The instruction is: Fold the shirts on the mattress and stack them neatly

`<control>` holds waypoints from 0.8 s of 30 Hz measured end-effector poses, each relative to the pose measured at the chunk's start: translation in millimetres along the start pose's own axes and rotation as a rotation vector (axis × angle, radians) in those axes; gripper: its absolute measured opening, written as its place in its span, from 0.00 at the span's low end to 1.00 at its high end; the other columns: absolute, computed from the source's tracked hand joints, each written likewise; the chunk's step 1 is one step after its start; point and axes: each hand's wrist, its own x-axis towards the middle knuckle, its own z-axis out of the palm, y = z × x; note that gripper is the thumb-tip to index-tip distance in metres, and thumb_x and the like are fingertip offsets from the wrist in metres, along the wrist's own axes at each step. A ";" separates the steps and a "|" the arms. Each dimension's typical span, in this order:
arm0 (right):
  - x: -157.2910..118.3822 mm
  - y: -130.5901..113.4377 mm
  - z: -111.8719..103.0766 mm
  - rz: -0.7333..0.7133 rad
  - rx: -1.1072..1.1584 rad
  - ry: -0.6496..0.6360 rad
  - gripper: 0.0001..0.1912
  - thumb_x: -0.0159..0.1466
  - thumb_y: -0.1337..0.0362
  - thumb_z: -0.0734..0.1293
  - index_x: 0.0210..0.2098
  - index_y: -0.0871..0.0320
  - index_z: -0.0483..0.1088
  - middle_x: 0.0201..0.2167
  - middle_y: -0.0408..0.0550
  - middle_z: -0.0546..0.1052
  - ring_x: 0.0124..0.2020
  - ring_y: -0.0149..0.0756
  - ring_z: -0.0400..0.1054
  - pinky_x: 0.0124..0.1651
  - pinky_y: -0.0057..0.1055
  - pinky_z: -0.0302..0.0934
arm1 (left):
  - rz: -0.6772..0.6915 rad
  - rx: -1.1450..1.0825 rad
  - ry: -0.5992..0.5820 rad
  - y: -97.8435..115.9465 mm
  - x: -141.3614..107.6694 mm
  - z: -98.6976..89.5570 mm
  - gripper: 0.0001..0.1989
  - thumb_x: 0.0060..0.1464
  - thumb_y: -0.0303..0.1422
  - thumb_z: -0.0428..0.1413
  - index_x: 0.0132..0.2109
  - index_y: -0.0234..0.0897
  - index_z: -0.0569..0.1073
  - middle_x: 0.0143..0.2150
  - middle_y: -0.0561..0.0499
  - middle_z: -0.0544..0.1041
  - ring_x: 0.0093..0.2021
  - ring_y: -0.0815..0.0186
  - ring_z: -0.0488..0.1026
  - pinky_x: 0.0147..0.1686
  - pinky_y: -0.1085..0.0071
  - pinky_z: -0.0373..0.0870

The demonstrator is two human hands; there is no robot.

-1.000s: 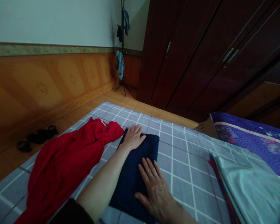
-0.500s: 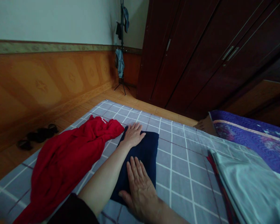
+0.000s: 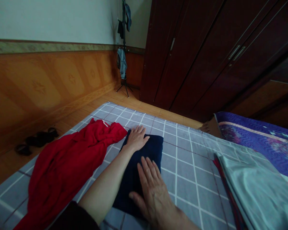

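A folded navy cloth [image 3: 150, 151] lies flat on a grey checked mat [image 3: 189, 182]. My left hand [image 3: 137, 139] rests palm down on its far end, fingers spread. My right hand [image 3: 153, 191] presses flat on its near part, with the thumb reaching past the cloth's lower left side. Neither hand grips the cloth. A crumpled red garment [image 3: 64, 163] lies just left of my left forearm, and its upper part comes close to the navy cloth.
A folded pale grey-green cloth [image 3: 256, 191] lies on the mat at the right, beside a purple quilt [image 3: 254, 140]. A bare foot [image 3: 206, 127] shows near the quilt. Dark shoes [image 3: 36, 140] sit on the wooden floor, and a coat stand [image 3: 123, 48] stands before a dark wardrobe [image 3: 194, 54].
My right hand has slid left across the navy cloth and then back to the right and slightly up. My left hand stays on the far end.
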 end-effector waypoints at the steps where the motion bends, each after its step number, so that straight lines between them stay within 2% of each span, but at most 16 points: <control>1: 12.7 5.4 2.3 0.052 0.006 -0.022 0.36 0.63 0.49 0.61 0.62 0.68 0.57 0.64 0.63 0.54 0.65 0.54 0.45 0.62 0.50 0.51 | -0.001 0.002 -0.004 0.1 0.0 -0.2 0.28 0.63 0.44 0.41 0.63 0.32 0.59 0.66 0.42 0.56 0.66 0.52 0.49 0.63 0.52 0.46; 4: 33.5 28.5 19.9 0.128 -0.013 -0.052 0.39 0.63 0.46 0.60 0.62 0.72 0.56 0.64 0.66 0.53 0.66 0.55 0.44 0.64 0.51 0.45 | -0.003 0.009 -0.006 0.0 -0.2 -0.2 0.27 0.63 0.43 0.41 0.63 0.32 0.60 0.66 0.42 0.57 0.66 0.52 0.50 0.63 0.52 0.47; 8: 26.5 52.3 37.9 0.155 -0.079 -0.045 0.38 0.64 0.48 0.59 0.62 0.72 0.55 0.64 0.66 0.53 0.66 0.56 0.42 0.65 0.53 0.43 | -0.008 0.014 0.010 -0.1 -1.0 0.3 0.28 0.63 0.45 0.41 0.63 0.33 0.59 0.67 0.43 0.56 0.67 0.54 0.49 0.64 0.54 0.46; 11: 16.6 50.1 35.2 0.181 -0.101 -0.031 0.36 0.64 0.49 0.59 0.61 0.73 0.56 0.64 0.67 0.54 0.66 0.56 0.42 0.64 0.54 0.44 | -0.008 0.011 0.015 0.5 -1.2 -0.5 0.28 0.63 0.45 0.41 0.63 0.33 0.59 0.67 0.43 0.56 0.67 0.54 0.50 0.64 0.54 0.45; 14: 6.8 33.3 26.6 0.181 -0.086 -0.039 0.38 0.62 0.50 0.62 0.62 0.72 0.55 0.65 0.66 0.52 0.66 0.57 0.40 0.63 0.53 0.45 | -0.006 0.008 0.014 1.3 -0.9 -1.4 0.28 0.63 0.44 0.41 0.63 0.32 0.59 0.66 0.42 0.57 0.66 0.53 0.50 0.64 0.54 0.45; 19: -22.1 10.5 19.0 -0.060 0.026 -0.137 0.44 0.59 0.45 0.63 0.66 0.64 0.48 0.66 0.59 0.50 0.66 0.52 0.43 0.63 0.48 0.49 | -0.008 0.007 0.011 1.8 -0.7 -1.6 0.28 0.63 0.43 0.42 0.63 0.31 0.59 0.66 0.42 0.57 0.66 0.53 0.50 0.63 0.53 0.46; 21: -36.3 9.6 19.2 -0.141 0.002 -0.091 0.44 0.60 0.44 0.62 0.66 0.64 0.49 0.65 0.60 0.53 0.65 0.52 0.46 0.62 0.46 0.50 | -0.007 0.008 0.007 1.5 -0.9 -1.7 0.28 0.63 0.43 0.42 0.63 0.32 0.59 0.66 0.42 0.57 0.67 0.53 0.50 0.64 0.53 0.46; 24: -60.0 8.4 23.5 -0.230 -0.112 0.065 0.34 0.63 0.52 0.62 0.64 0.61 0.54 0.61 0.57 0.63 0.62 0.47 0.55 0.64 0.42 0.45 | -0.006 0.007 0.001 1.1 -1.3 -2.0 0.28 0.63 0.44 0.41 0.63 0.32 0.59 0.66 0.42 0.57 0.67 0.54 0.49 0.63 0.54 0.46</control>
